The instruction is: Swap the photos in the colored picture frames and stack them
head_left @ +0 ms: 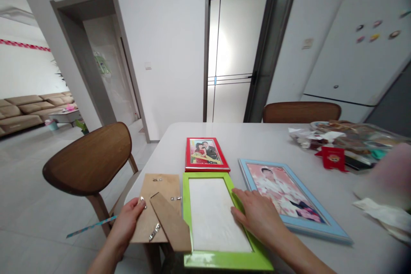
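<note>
My left hand point(130, 218) pinches the left edge of a brown picture frame backing board point(162, 184), thumb on top. The board has metal clips and a fold-out stand leg point(171, 222), and it tilts beside the left side of a green picture frame point(201, 260). A white sheet point(212, 214) fills the green frame's opening. Across the frame's right bar lies my right hand point(260, 214), fingers stretched out with the tips at the inner edge. Behind the green frame is a red picture frame point(208, 168) with a couple's photo. A light blue picture frame point(321, 231) lies to the right.
The white table point(263, 139) carries plastic bags point(346, 132), a red packet point(333, 158) and a crumpled tissue point(382, 214) at right. Wooden chairs stand at the left point(93, 158) and far side point(302, 112). A blue patterned strip point(91, 227) shows left of my left wrist.
</note>
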Demonstrator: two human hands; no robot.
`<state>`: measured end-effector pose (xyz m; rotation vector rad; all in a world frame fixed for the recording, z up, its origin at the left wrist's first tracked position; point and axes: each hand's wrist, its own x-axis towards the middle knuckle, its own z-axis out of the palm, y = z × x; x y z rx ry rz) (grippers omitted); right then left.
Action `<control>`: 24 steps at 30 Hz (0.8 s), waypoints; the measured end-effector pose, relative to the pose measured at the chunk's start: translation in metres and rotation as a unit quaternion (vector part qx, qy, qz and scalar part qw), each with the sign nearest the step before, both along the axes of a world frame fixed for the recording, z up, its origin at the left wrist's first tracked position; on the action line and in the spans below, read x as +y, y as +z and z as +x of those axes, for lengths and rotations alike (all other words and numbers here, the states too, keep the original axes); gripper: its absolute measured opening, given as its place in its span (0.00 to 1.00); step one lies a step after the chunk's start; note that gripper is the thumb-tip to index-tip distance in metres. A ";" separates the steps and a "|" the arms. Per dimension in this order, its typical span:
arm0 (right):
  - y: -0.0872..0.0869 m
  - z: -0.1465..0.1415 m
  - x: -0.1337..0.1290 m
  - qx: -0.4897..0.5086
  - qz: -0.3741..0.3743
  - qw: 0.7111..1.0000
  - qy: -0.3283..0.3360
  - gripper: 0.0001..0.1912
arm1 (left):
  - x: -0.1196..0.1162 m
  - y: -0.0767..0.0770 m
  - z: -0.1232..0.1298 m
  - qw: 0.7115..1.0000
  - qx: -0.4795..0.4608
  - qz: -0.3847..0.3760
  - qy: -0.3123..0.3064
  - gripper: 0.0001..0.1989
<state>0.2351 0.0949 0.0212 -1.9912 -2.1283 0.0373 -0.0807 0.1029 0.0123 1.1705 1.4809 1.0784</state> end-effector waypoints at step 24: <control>0.033 -0.017 -0.020 0.703 -0.149 0.692 -0.064 0.40 | -0.051 0.000 0.159 0.823 0.306 0.398 -0.263 0.36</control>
